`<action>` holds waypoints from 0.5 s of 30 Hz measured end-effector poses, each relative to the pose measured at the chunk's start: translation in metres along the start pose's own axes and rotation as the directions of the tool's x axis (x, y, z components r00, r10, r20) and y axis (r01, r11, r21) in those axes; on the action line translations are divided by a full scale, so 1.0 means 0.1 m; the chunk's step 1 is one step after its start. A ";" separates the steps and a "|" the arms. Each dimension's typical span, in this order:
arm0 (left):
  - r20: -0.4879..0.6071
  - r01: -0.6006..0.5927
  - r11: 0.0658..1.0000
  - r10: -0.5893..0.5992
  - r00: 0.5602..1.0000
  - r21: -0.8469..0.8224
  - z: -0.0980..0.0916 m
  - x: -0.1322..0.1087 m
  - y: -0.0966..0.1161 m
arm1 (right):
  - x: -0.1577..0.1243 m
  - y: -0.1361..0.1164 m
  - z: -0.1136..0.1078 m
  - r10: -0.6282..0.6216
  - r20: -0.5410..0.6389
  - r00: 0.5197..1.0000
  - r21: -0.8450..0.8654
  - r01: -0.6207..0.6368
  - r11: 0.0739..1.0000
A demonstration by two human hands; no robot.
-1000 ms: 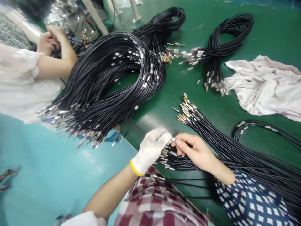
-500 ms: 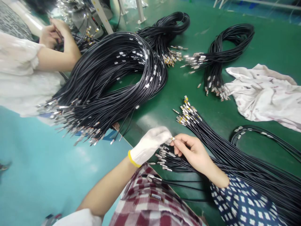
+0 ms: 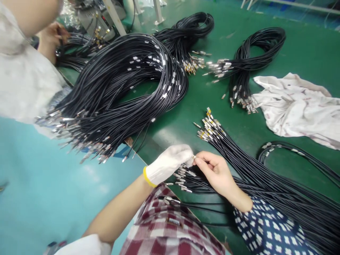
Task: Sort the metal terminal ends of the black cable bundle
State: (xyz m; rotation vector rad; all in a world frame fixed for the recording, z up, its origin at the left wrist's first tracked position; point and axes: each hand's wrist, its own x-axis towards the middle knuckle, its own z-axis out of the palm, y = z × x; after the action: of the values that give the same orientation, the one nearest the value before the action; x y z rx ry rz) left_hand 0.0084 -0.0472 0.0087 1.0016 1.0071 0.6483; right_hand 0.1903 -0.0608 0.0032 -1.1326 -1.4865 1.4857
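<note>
My left hand (image 3: 171, 163), in a white glove with a yellow cuff, is closed in a pinch on one side of a small metal cable connector (image 3: 194, 157). Bare fingers of my right hand (image 3: 215, 171) pinch the same connector from the other side, so the fingertips of both hands meet. Just below them lie the metal ends of a black cable bundle (image 3: 183, 179). A second bundle with silver and yellow tips (image 3: 225, 140) runs from above my hands toward the lower right.
A large looped heap of black cables (image 3: 119, 81) overhangs the green table's (image 3: 228, 117) left edge. Two smaller coils (image 3: 186, 33) (image 3: 257, 53) lie behind. A white cloth (image 3: 300, 106) rests at right. Another person's hand (image 3: 51, 37) is at the upper left.
The other person's arm at the upper left has lifted and come forward, and their hand has shifted down and left. My hands have barely moved and keep their pinch on the connector.
</note>
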 end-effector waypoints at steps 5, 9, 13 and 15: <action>0.045 -0.011 1.000 0.011 0.999 0.000 -0.01 0.02 -0.02 | -0.02 0.02 0.01 -0.006 -0.007 1.000 -0.007 0.006 1.000; 0.066 0.000 0.999 -0.003 0.998 0.049 -0.01 0.03 -0.01 | -0.03 0.03 0.01 -0.010 -0.014 1.000 -0.027 0.010 1.000; 0.076 -0.037 0.997 0.031 0.997 0.075 -0.01 0.04 0.01 | -0.01 0.04 -0.01 -0.025 -0.005 1.000 -0.086 0.025 0.996; 0.090 -0.041 0.999 0.038 0.995 0.032 -0.01 0.04 0.02 | 0.01 0.04 -0.04 -0.039 0.042 0.998 -0.115 0.043 0.992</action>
State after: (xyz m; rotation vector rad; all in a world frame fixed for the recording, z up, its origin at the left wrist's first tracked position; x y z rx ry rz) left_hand 0.0091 -0.0425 0.0085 1.0733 0.9245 0.6156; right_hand 0.1938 -0.0592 -0.0010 -1.1393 -1.6321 1.4166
